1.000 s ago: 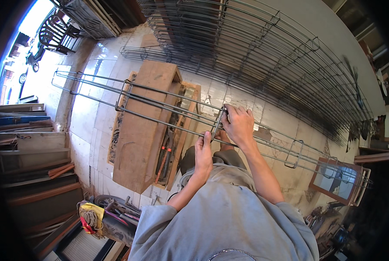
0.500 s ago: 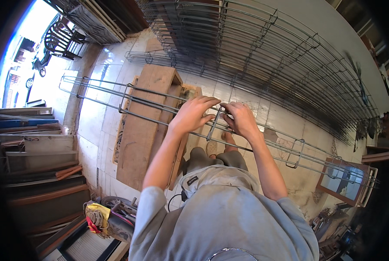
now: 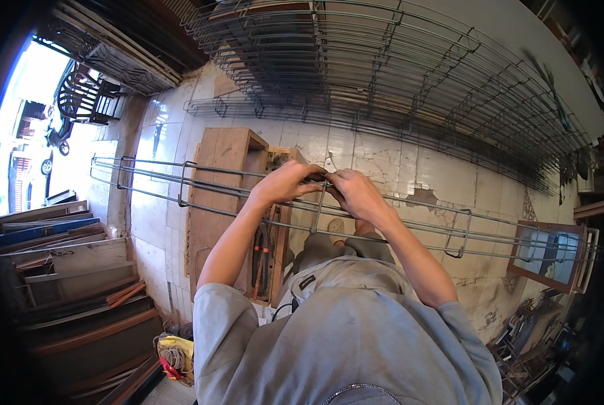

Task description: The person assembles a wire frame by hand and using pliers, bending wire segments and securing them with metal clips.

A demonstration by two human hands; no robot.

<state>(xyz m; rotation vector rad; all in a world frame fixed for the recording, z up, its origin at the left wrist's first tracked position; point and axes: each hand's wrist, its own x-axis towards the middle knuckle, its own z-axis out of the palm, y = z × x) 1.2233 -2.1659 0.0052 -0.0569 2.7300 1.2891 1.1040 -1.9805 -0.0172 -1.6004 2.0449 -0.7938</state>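
Note:
A long, narrow rebar cage (image 3: 182, 185) of thin steel rods and rectangular stirrups stretches across in front of me from left to right. My left hand (image 3: 287, 182) is closed on the cage's far rod, its fingers curled at the top corner of the middle stirrup (image 3: 320, 210). From the other side of that corner, my right hand (image 3: 358, 196) pinches the same spot, its fingertips almost meeting the left ones. Anything small between the fingertips, such as wire, is hidden. Under the cage's left half stands a wooden box (image 3: 211, 233).
Many finished-looking rebar cages (image 3: 383, 64) are stacked beyond, along the wall. Red-marked cutters (image 3: 262, 251) lie in the box's open side. A framed glass panel (image 3: 548, 251) is under the cage's right end. Boards (image 3: 92, 304) are piled at left; a chair (image 3: 86, 98) stands far left.
My hands have closed in around the stirrup corner and shifted slightly left. The view has tilted, bringing the cutters in the box into sight.

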